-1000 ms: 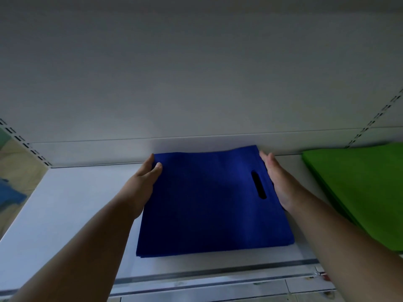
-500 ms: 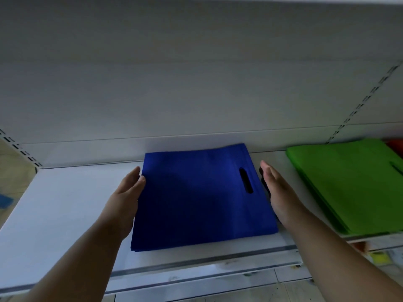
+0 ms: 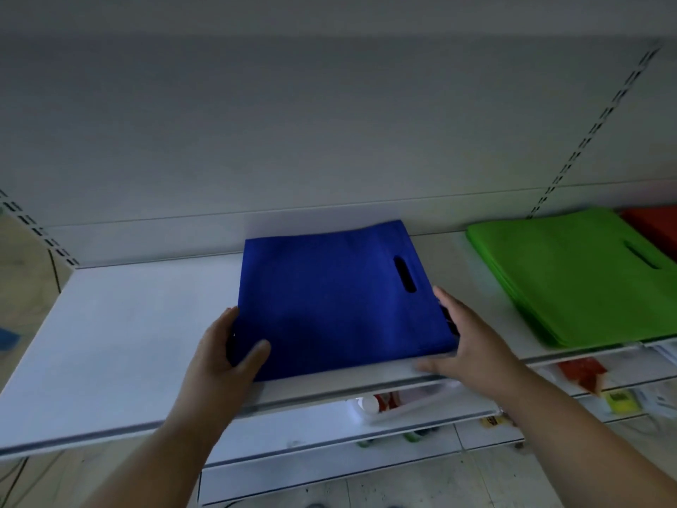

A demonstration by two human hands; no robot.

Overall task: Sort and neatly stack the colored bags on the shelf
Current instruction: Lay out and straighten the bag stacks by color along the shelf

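Risk, slippage: the blue bag stack [image 3: 337,298] lay close to the near edge of the shelf [image 3: 121,324]; a further pull toward that edge could, in my judgement, carry its near corners over the lip.
Risk, fanning: the stack was held from its two near corners only; uneven pressure from either side would likely skew the upper layers against the lower ones.
Risk, neighbour: the green bag stack [image 3: 579,276] sat to the right, apart from the blue one; a sideways shove to the right could close that gap and mix the piles.
Left hand [image 3: 227,346]: gripped the near-left corner of the blue stack, thumb lying on top, fingers curled at the left edge.
Right hand [image 3: 465,339]: fingers straight along the right edge near the near-right corner, thumb spread along the near edge; pressing rather than pinching, as far as could be seen.
Location: blue stack at mid-shelf, flat, slightly turned relative to the shelf front.
Appearance: deep blue, matte fabric, several thin layers, an oval handle slot [image 3: 404,275] cut near the right side; edges fairly well aligned.
Other: a red stack [image 3: 652,229] showed at the far right, partly out of frame.
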